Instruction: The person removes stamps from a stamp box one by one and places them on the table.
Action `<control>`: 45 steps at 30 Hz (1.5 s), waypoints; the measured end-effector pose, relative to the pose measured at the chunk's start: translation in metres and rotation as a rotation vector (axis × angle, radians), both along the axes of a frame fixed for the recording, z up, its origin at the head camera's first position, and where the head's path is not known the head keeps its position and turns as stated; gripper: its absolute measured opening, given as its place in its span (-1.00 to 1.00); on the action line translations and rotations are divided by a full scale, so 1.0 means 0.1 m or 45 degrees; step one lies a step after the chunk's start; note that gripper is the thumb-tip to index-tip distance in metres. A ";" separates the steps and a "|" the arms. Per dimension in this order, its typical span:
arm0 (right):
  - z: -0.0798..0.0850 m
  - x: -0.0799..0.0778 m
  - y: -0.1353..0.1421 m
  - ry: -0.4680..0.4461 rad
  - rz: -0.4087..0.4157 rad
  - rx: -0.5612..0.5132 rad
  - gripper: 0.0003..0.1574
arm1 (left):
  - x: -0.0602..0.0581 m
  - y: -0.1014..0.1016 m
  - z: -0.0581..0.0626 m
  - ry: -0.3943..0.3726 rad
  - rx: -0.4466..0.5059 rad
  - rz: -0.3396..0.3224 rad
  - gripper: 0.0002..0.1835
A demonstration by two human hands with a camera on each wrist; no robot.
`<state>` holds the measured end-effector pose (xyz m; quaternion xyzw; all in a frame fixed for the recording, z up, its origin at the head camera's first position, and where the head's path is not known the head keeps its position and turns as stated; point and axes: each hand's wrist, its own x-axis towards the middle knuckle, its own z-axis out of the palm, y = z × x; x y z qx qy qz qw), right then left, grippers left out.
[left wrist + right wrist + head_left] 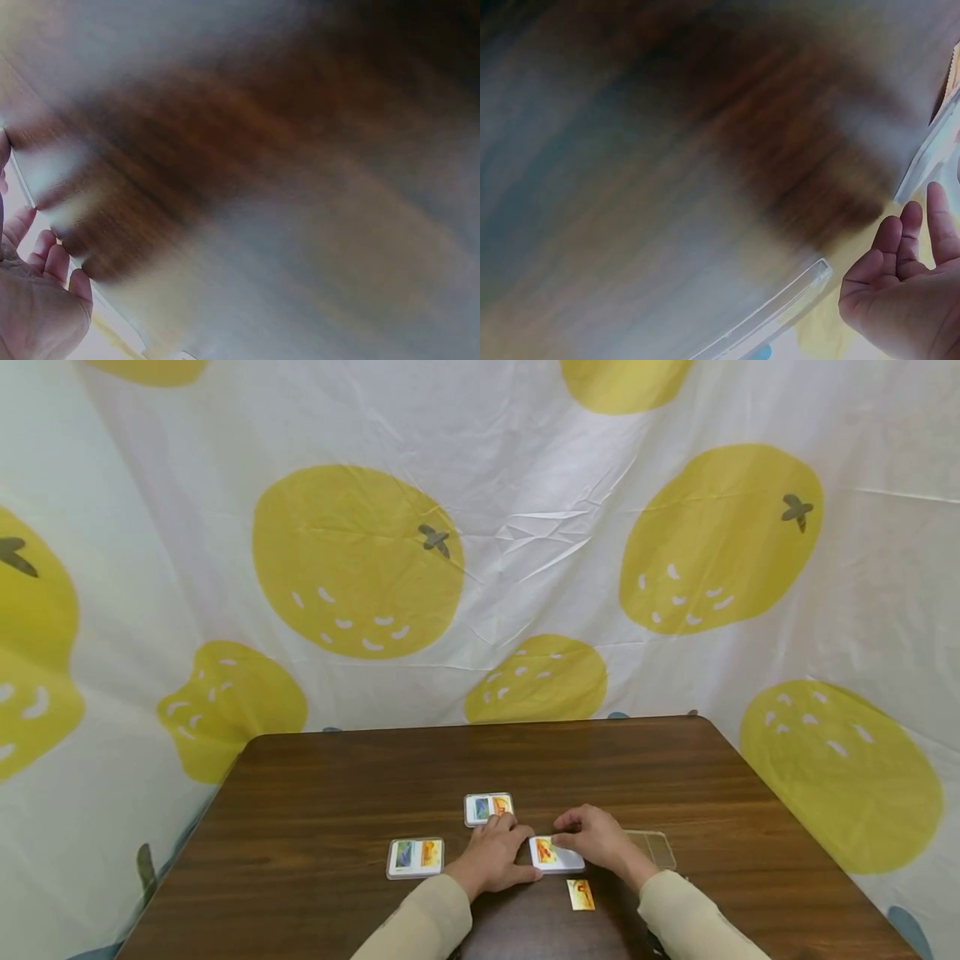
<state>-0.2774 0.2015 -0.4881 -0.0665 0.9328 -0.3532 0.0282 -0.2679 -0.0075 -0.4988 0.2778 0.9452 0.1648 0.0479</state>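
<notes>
A white rectangular card case (564, 860) lies on the table between the hands, with a small orange-and-yellow picture on its left part. My left hand (495, 853) rests flat on the table, fingers spread, its thumb at the case's lower left corner. Over the case's right side is my right hand (600, 839), fingers loosely bent, a fingertip near the picture's edge. Nothing shows in its grasp; in the right wrist view the fingers (937, 225) are relaxed beside the case. Just in front lies a small loose yellow picture card (581, 895).
Two similar cases with paired pictures lie on the brown table (337, 777): one case (415, 858) left of my left hand, another case (480, 808) beyond it. An empty-looking clear frame (660, 850) sits beside my right wrist. A fruit-patterned curtain (525, 568) hangs behind.
</notes>
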 end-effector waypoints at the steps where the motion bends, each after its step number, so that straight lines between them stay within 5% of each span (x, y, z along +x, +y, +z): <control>1: 0.00 0.00 0.00 -0.001 0.001 0.006 -0.82 | 0.00 0.00 0.00 0.005 0.001 -0.001 -0.36; 14: -0.04 0.00 -0.03 0.076 0.062 0.065 -0.83 | -0.02 0.01 -0.04 -0.001 0.011 0.004 -0.38; 33: -0.04 -0.01 0.00 0.146 0.016 0.144 -0.89 | -0.03 0.01 -0.06 0.034 0.027 -0.002 -0.37; 45: -0.06 -0.02 -0.04 0.132 0.009 0.067 -0.86 | -0.05 0.00 -0.10 0.050 0.026 -0.007 -0.37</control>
